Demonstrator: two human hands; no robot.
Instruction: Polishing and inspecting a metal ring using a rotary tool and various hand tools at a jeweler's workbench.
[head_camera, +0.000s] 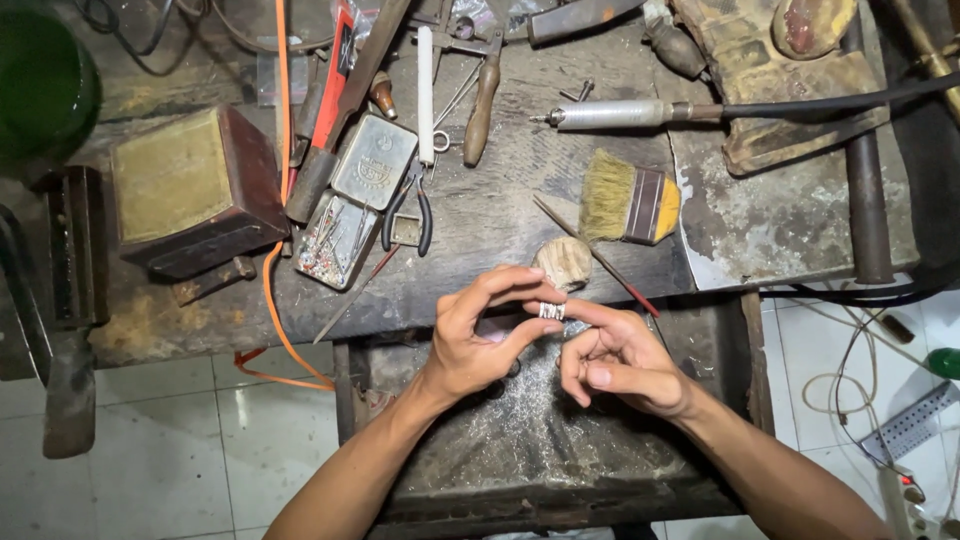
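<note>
Brush (630, 198), wood lump (565, 262) and pliers (410, 215) crowd the worktop (480, 220) above my hands; lower left floor (150, 440) is open.

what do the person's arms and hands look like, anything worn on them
Both forearms are bare from the lower edge of the frame to the wrists: no sleeves, gloves, watch or bracelets in view. The left hand and right hand have no rings on the fingers that show, and the nails look short. No markings or tattoos can be made out.
</note>
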